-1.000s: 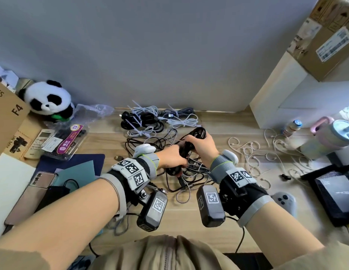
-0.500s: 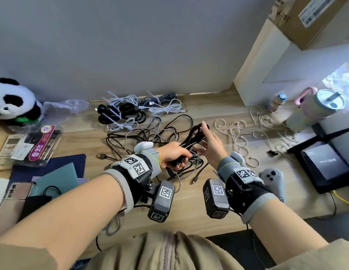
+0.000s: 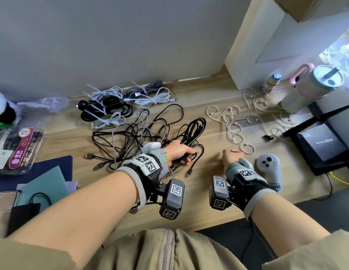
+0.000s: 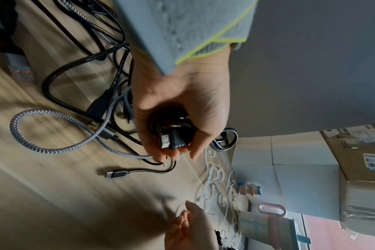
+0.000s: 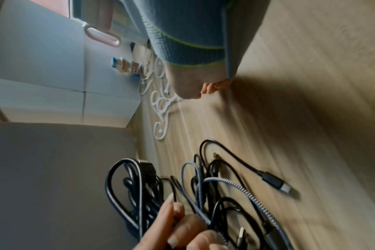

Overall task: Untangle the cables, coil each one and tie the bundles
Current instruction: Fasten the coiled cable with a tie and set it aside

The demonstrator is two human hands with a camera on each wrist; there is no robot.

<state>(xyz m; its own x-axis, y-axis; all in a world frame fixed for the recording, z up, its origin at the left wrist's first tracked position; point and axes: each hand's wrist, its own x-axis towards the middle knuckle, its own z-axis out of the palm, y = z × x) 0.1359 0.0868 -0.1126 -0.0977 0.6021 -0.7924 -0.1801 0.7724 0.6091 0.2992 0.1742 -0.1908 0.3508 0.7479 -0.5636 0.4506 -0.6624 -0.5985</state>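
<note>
A coiled black cable [image 3: 193,131] is gripped at its near end by my left hand [image 3: 181,154], low over the desk. In the left wrist view the fingers [image 4: 152,143] curl round the coil and its flat plug [image 4: 171,140]. A tangle of black and braided grey cables [image 3: 134,137] lies just behind and left of that hand. Several tied bundles [image 3: 115,106] sit by the wall. My right hand [image 3: 231,155] is down at the desk, fingers loosely spread [image 4: 186,219] and holding nothing, beside scattered white zip ties [image 3: 234,121].
A grey game controller [image 3: 269,164] lies right of my right wrist. A black router [image 3: 321,143], a tumbler [image 3: 314,84] and a small bottle [image 3: 271,82] stand at the right. A packet [image 3: 19,147], a phone [image 3: 4,197] and folders lie on the left.
My right hand let go of the black coil and moved right and down toward the zip ties. My left hand kept the coil and lowered it. The head view swung right.
</note>
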